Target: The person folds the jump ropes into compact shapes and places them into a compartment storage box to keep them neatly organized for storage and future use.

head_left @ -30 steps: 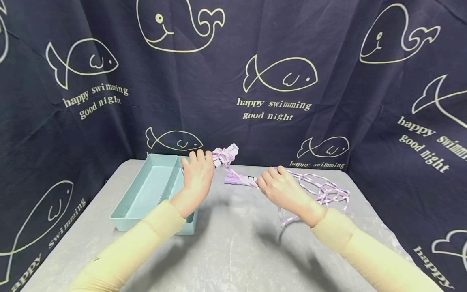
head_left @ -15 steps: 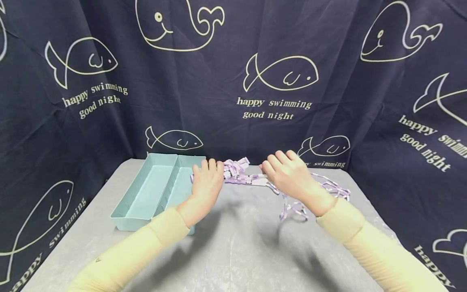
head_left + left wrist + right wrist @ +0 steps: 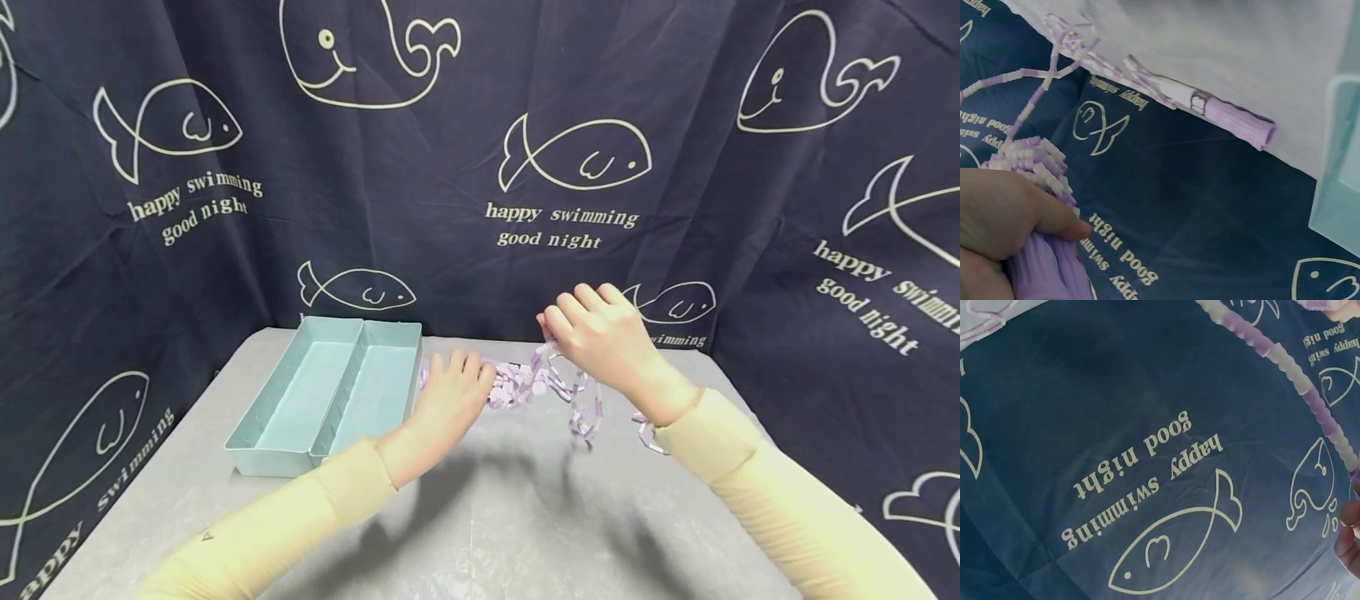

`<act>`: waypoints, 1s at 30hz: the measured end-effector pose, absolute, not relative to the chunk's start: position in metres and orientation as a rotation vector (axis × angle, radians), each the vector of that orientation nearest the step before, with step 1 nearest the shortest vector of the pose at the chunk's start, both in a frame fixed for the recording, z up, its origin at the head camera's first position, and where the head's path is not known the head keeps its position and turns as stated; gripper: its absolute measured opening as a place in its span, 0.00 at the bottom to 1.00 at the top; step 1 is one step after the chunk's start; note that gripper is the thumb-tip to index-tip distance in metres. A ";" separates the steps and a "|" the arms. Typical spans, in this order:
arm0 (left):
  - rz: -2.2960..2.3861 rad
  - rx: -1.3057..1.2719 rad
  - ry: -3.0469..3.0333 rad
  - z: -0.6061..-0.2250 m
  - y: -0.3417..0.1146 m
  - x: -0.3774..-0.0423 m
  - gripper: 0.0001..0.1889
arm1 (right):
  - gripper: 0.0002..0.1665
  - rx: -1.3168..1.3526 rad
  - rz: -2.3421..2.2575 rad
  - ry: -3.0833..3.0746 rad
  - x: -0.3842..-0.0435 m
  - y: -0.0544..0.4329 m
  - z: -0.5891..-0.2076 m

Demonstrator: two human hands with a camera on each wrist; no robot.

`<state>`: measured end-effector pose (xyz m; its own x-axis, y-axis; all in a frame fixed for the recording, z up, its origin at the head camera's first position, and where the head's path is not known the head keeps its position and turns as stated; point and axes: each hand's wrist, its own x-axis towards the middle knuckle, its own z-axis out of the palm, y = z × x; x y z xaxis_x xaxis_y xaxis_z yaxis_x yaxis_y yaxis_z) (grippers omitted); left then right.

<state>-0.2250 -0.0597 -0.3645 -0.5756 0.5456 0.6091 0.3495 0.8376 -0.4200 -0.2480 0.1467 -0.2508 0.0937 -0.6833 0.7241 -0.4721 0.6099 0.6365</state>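
Surrounding the work area, a dark blue cloth curtain (image 3: 457, 192) with pale line drawings of fish and whales stands behind and beside a grey flat tabletop (image 3: 480, 533). Open grey surface stretches between the pale yellow sleeves (image 3: 701, 446) and toward the person, while the far edge runs close behind the work. A light blue plastic box (image 3: 281, 461) with two long compartments stands at the left side; its right wall is just beside the left hand (image 3: 450, 402), and well apart from the right hand (image 3: 606, 337). A skipping rope of purple and white tubular beads (image 3: 513, 386) is between these hands, partly gathered into a thick bundle, partly dangling in loose, uneven loops. The left hand grips the bundle, its thumb pressed upon a purple ridged handle (image 3: 1047, 269). The right hand, raised higher, pinches a beaded strand with bent fingers. Another purple ridged handle (image 3: 1238, 125) carries a black-and-white label; I cannot tell whether it belongs to the same rope.
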 end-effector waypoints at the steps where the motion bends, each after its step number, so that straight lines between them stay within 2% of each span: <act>1: 0.315 -0.677 -2.221 -0.364 -0.059 -0.224 0.06 | 0.18 0.999 -0.206 -1.553 -0.249 0.148 -0.250; 6: 0.289 -0.792 -2.123 -0.361 -0.057 -0.220 0.18 | 0.17 0.981 -0.197 -1.583 -0.259 0.157 -0.250; 9: 0.321 -0.868 -2.061 -0.361 -0.057 -0.216 0.20 | 0.17 0.963 -0.188 -1.603 -0.266 0.163 -0.249; 20: 0.314 -1.127 -1.930 -0.368 -0.056 -0.212 0.19 | 0.17 0.933 -0.188 -1.647 -0.282 0.178 -0.244; 30: 0.268 -1.176 -1.764 -0.365 -0.055 -0.214 0.17 | 0.19 0.944 -0.195 -1.735 -0.295 0.186 -0.270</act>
<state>-0.2140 -0.0546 -0.3654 -0.0711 0.8037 0.5907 0.5917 0.5108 -0.6237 -0.2947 0.1863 -0.2704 -0.0847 -0.6727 0.7350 -0.4932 0.6693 0.5557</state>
